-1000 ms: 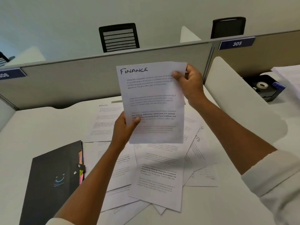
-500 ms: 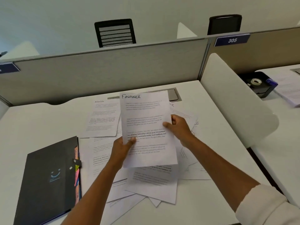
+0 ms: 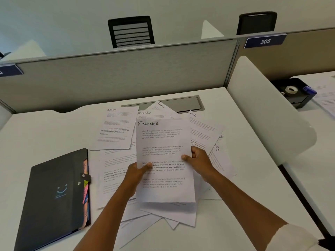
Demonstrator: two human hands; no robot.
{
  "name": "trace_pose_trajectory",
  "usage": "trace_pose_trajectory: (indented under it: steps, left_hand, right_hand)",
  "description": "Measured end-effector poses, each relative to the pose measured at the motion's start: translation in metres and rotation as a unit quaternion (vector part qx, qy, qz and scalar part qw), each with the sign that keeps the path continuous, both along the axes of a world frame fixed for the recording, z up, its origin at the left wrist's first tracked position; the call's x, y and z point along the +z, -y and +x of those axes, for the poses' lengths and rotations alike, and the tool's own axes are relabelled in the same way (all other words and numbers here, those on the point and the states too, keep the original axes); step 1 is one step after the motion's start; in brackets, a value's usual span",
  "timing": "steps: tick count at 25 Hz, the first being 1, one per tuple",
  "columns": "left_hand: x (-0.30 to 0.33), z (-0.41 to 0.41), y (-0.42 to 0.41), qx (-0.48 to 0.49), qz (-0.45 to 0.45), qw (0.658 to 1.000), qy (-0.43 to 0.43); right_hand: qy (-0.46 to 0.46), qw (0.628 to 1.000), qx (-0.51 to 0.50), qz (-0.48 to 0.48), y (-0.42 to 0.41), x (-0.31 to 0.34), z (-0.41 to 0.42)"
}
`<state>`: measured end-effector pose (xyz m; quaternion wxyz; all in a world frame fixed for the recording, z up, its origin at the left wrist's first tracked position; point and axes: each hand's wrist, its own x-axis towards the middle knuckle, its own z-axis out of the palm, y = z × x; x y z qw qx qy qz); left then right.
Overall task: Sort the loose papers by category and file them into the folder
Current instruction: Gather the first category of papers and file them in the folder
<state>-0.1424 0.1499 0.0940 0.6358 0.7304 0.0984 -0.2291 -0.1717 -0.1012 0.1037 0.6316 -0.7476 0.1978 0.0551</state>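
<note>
**Finance sheet held over the pile**

Head view: a sheet headed FINANCE [image 3: 164,160] held just above the scattered loose papers [image 3: 116,160] on the white desk [image 3: 36,131]. Pinched at its left edge by the left hand [image 3: 136,173], thumb on top, fingers hidden behind the paper. Gripped at its right edge by the right hand [image 3: 198,162], thumb over the front, other fingers curled behind. Much of the pile covered by the held sheet and both forearms; headings ADMIN, SPORTS, HR and a second FINANCE readable at the far side, body text too small to make out. Dark folder [image 3: 54,196] closed, left of the pile, coloured tabs poking from its right edge, lower corner cut off. Tape dispenser [image 3: 297,91] beyond the right-hand divider.
</note>
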Motion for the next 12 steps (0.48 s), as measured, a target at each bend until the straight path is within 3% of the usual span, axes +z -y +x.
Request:
trace_pose_trajectory:
  steps: [7, 12]
  left_hand:
    - [-0.02, -0.008, -0.004, 0.008, 0.024, 0.999, -0.038]
    - [-0.028, -0.002, 0.003, 0.015, 0.036, 0.998, -0.04]
  right_hand:
    - [-0.026, 0.998, 0.011, -0.047, -0.008, -0.022, -0.012]
    - [-0.026, 0.969, -0.116, -0.216, 0.025, -0.036, -0.027]
